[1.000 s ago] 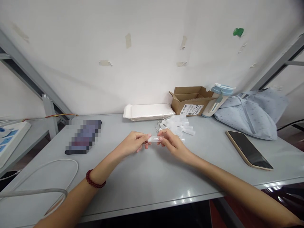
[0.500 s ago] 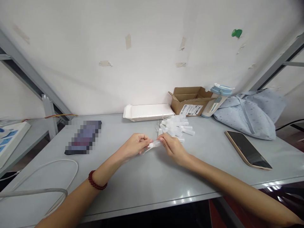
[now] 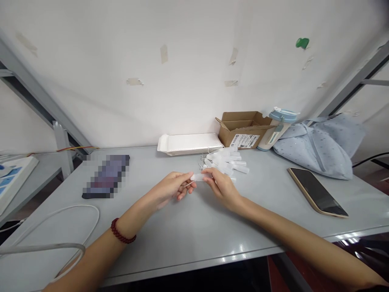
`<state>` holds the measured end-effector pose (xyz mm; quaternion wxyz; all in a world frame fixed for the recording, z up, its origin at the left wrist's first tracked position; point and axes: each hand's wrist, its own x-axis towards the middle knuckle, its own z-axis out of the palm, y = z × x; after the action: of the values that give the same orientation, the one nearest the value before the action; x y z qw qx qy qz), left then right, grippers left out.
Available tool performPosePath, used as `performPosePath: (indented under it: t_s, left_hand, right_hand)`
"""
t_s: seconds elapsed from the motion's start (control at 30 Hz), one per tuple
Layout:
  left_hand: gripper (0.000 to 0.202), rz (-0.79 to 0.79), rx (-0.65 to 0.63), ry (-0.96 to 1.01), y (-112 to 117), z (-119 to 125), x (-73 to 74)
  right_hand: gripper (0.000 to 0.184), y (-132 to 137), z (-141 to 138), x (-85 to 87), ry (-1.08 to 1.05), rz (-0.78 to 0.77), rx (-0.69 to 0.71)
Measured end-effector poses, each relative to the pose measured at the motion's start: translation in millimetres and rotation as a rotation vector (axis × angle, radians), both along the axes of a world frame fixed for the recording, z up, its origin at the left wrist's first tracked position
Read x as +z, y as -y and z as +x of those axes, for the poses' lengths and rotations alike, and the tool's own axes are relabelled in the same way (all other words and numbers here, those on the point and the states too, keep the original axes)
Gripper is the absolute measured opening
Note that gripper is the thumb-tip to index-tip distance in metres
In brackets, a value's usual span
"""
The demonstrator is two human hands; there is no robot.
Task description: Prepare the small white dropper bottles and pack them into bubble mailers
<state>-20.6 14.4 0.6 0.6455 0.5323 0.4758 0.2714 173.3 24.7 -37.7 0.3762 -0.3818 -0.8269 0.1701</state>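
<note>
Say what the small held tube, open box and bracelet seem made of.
Held tube: probably plastic, milky finish, judging by its translucent body. Open box: likely cardboard, matte brown, with creased flaps. Bracelet: dark red, beaded-looking; wood, plastic or stone, too small to tell.

Small translucent whitish plastic tube (image 3: 199,177), centre of frame: smooth, slight sheen. Pile of translucent white plastic tubes (image 3: 225,157), just above right of centre: same finish. Flat grey tabletop (image 3: 176,243), lower frame: smooth, glossy, glare near bottom edge. Open brown cardboard box (image 3: 224,133), right of centre: matt; white paper label (image 3: 248,141) on it. Pale-blue patterned cloth bag (image 3: 313,150), right: soft, creased, matt. Black-faced tan-edged phone (image 3: 319,191), lower right: glassy, glossy. Dark-red beaded bracelet (image 3: 122,232), lower left: bumpy, material unclear.
</note>
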Motion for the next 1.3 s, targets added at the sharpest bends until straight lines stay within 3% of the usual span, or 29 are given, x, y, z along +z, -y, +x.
performPosePath:
  t_s: [0.23, 0.37, 0.77, 0.9, 1.03, 1.17, 1.3]
  left_hand:
    - [0.039, -0.054, 0.013, 0.051, 1, 1, 3.3]
    - [0.038, -0.025, -0.008, 0.071, 2, 0, 1.3]
    - [0.031, 0.487, -0.011, -0.246, 10, 8, 0.1]
    - [0.030, 0.570, 0.014, -0.317, 12, 10, 2.0]
    - [0.036, 0.412, 0.044, -0.218, 9, 10, 0.5]
    - [0.044, 0.148, 0.059, -0.073, 3, 7, -4.0]
    - [0.044, 0.085, 0.063, -0.013, 2, 5, -4.2]
  right_hand:
    - [0.028, -1, 1, -2.5, 0.087, 0.145, 0.035]
    - [0.032, -1, 3, -1.2, 0.118, 0.141, 0.047]
    - [0.028, 1, 1, 15.8, -0.049, -0.320, 0.032]
    - [0.033, -2, 2, 15.0, -0.109, -0.418, 0.039]
    - [0.039, -3, 2, 13.5, -0.179, -0.454, 0.039]
    - [0.033, 2, 1, 15.9, -0.121, -0.343, 0.010]
    - [0.030, 5, 0, 16.3, -0.080, -0.253, 0.013]
